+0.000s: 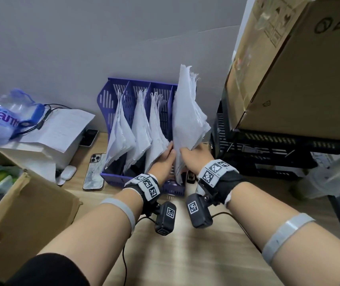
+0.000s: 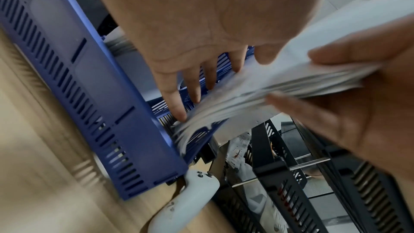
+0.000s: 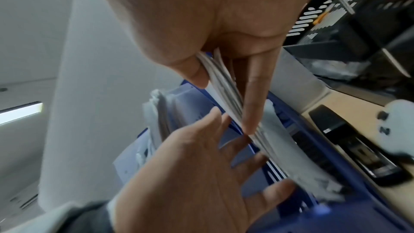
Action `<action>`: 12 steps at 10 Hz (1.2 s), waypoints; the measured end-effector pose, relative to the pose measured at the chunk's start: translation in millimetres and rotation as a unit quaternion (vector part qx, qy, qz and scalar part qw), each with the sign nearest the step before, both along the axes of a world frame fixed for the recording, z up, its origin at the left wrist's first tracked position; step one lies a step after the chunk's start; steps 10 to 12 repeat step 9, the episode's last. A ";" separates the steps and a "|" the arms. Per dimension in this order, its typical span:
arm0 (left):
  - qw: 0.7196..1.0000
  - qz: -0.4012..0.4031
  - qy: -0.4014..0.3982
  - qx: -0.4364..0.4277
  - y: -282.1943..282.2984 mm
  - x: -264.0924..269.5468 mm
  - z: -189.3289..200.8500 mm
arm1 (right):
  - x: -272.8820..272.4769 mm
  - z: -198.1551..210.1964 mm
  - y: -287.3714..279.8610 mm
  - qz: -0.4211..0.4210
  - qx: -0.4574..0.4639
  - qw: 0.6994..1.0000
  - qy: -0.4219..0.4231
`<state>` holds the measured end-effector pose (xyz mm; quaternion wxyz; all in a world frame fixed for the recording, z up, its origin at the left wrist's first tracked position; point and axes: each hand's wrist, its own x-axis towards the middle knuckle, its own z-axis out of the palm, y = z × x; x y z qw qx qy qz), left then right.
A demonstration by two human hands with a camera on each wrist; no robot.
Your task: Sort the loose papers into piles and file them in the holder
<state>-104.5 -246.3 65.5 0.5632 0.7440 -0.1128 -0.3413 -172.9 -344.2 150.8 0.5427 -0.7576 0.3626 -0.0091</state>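
A blue four-slot file holder [image 1: 111, 100] stands on the wooden desk against the wall. Its three left slots hold white papers [image 1: 140, 129]. My right hand [image 1: 189, 151] grips a thick stack of white sheets [image 1: 187, 112], thumb on one face and fingers on the other. The stack stands nearly upright with its lower edge inside the rightmost slot. My left hand [image 1: 166, 155] lies with straight fingers against the stack's left face, just above the slot. In the left wrist view the left fingers [image 2: 177, 105] touch the stack's edge [image 2: 268, 84]. In the right wrist view the right thumb and forefinger [image 3: 253, 95] pinch the sheets [image 3: 224, 84].
Black stacked trays [image 1: 268, 153] under a large cardboard box [image 1: 288, 69] crowd the holder's right side. Two phones [image 1: 93, 172] and a white earbud case [image 1: 68, 172] lie to its left, beside an open carton [image 1: 26, 213]. A white controller [image 2: 186, 201] and black stapler [image 3: 358, 148] sit by the holder's right corner.
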 end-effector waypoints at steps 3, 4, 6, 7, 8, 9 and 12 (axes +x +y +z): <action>0.996 0.025 0.087 -0.017 8.1 -8.2 0.8 | 8.0 -69.3 -0.2 -0.029 0.118 0.990 0.069; 0.999 0.011 0.038 0.000 14.3 -7.4 3.2 | -1.5 -68.8 2.2 0.004 0.133 0.986 0.099; 0.999 -0.012 0.018 -0.034 31.4 -0.4 14.8 | -12.5 -46.5 6.6 -0.059 0.191 0.977 0.068; 0.996 -0.071 0.006 -0.048 46.6 -0.7 25.8 | -19.1 -28.6 12.9 -0.115 0.179 0.975 0.056; 0.993 -0.091 0.005 -0.072 64.2 3.2 36.3 | -24.1 -20.0 18.2 -0.189 0.119 0.974 0.039; 0.991 -0.081 -0.015 -0.103 81.4 7.9 62.8 | -23.0 10.5 30.2 -0.226 0.105 0.968 -0.019; 0.991 -0.081 -0.015 -0.103 81.4 7.9 62.8 | -23.0 10.5 30.2 -0.226 0.105 0.968 -0.019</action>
